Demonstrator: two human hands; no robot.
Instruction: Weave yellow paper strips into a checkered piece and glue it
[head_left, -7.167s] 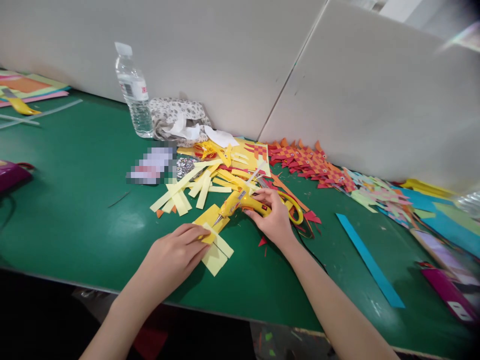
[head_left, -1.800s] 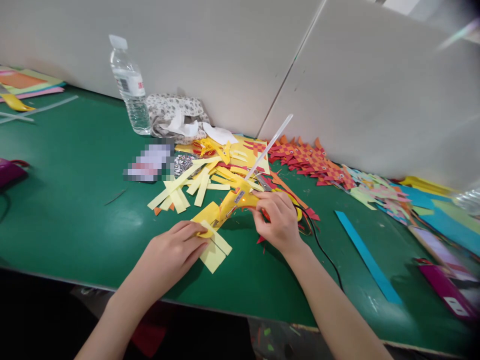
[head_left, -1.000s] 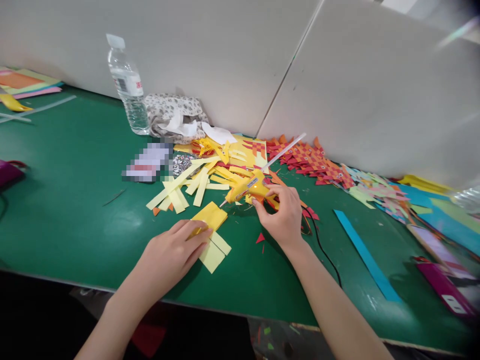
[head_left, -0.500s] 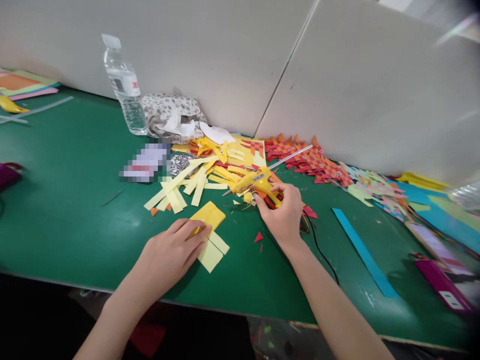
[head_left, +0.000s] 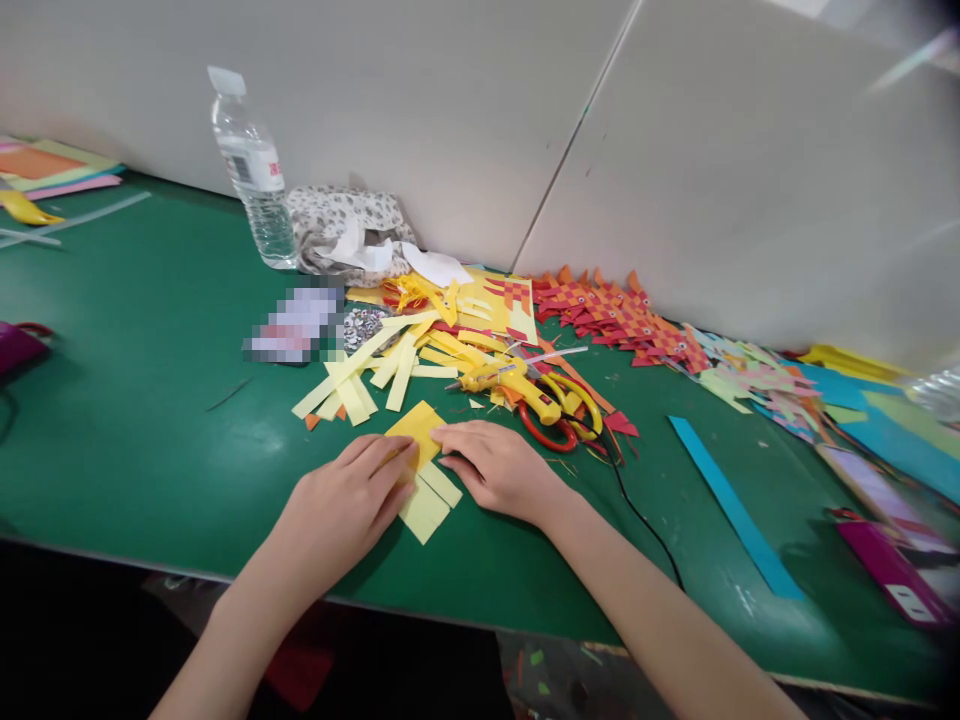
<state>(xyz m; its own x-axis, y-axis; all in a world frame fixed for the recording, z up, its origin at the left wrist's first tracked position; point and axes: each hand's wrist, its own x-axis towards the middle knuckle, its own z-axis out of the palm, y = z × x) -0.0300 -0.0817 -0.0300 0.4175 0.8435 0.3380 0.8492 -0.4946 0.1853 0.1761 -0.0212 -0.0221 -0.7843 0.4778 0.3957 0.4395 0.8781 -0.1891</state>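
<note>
A folded-looking piece of deep yellow paper [head_left: 420, 424] lies over pale yellow paper strips [head_left: 424, 512] near the table's front. My left hand [head_left: 349, 500] rests on its left side with the fingers together, holding it against the table. From the right, my right hand [head_left: 506, 472] reaches its right edge; the fingertips touch it, while the thumb stays apart from the forefinger. Just beyond, a yellow hot glue gun [head_left: 506, 380] lies on its side, a clear glue stick [head_left: 559, 354] sticking out of its back. Scissors [head_left: 551, 430] with red and yellow handles lie against it.
Behind are loose pale strips [head_left: 349, 385], a packet of googly eyes [head_left: 364, 328], a phone [head_left: 292, 325] and a water bottle [head_left: 259, 190]. Red-orange woven paper fish [head_left: 600, 305] line the wall. A black cord [head_left: 637, 515] and blue strip [head_left: 731, 505] lie to the right.
My right hand has let go of the glue gun, which now lies on the table, and has moved left to the yellow paper. The left hand has stayed in place.
</note>
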